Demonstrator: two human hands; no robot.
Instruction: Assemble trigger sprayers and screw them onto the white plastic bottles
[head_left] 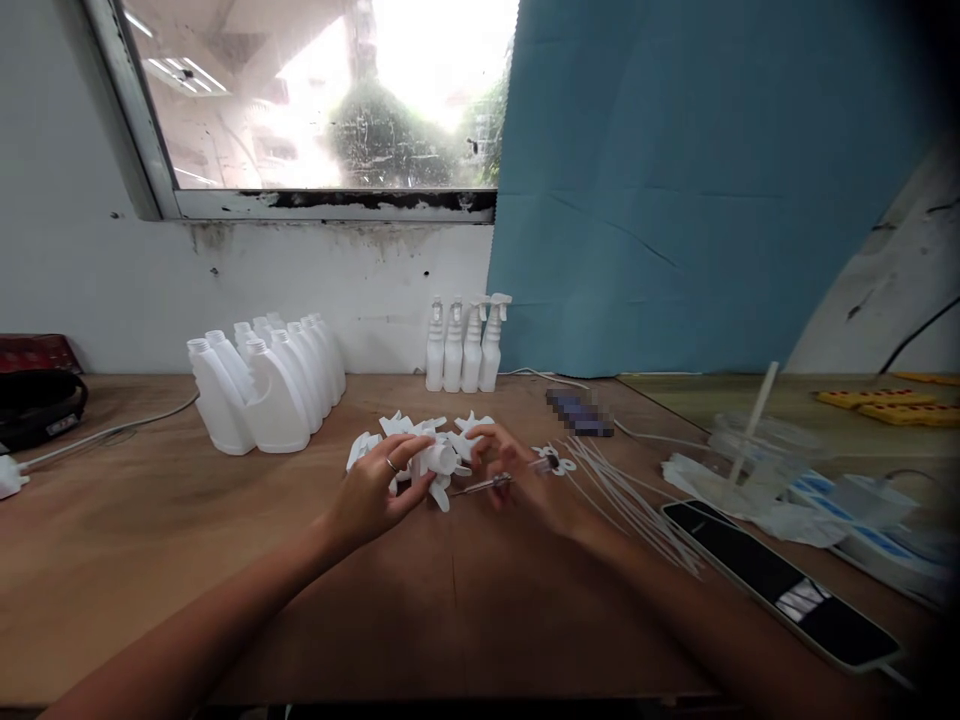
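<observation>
My left hand (pixel 384 482), with a ring on one finger, is closed around a white trigger spray head (pixel 441 457), its round collar turned to the right. In my right hand (pixel 529 480) lies a slim tool with a thin shaft and a partly see-through handle (pixel 501 481), perhaps a small screwdriver; motion blurs it. Its thin end points left, close to the spray head's trigger. More white spray heads (pixel 472 424) lie in a loose pile just behind both hands. Beside my right hand are small white ring-shaped parts (pixel 564 462) and several thin white tubes (pixel 626 495).
White bottles (pixel 279 400) stand grouped at the left, and several bottles with spray heads (pixel 472 345) line the wall. To the right are a phone (pixel 780 580), a power strip (pixel 847 530), a clear cup with a straw (pixel 765 445) and a pixelated item (pixel 579 412).
</observation>
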